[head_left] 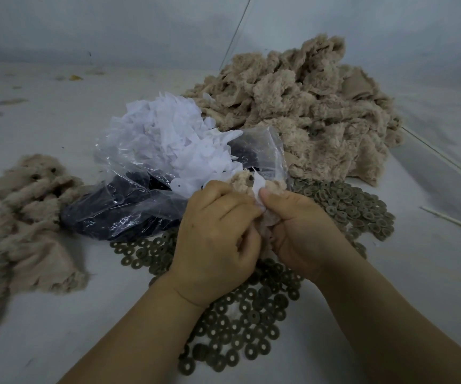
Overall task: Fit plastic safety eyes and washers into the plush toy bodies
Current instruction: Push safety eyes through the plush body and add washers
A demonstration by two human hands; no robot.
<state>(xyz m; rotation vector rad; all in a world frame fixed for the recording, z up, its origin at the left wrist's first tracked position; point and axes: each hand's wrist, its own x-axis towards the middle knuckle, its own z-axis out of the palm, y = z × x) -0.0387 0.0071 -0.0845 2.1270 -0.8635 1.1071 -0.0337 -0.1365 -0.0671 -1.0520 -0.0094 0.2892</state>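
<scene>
1. My left hand (218, 231) and right hand (304, 231) both pinch one plush body (254, 187), lifted over the washers (251, 314) on the table (57, 328), supplies close by.
2. My right thumb presses a white patch (260, 192) flat, I judge for backing.
3. The dark eye (250, 179) faces up; the body's long axis is hidden.

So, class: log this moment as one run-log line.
left hand: grips plush body | right hand: pinches white patch | washers: loose on table

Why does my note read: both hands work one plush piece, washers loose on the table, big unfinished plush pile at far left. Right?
One error: the big plush pile sits far right, per the head view. Both hands, left and right, do hold one plush piece over loose washers.
</scene>
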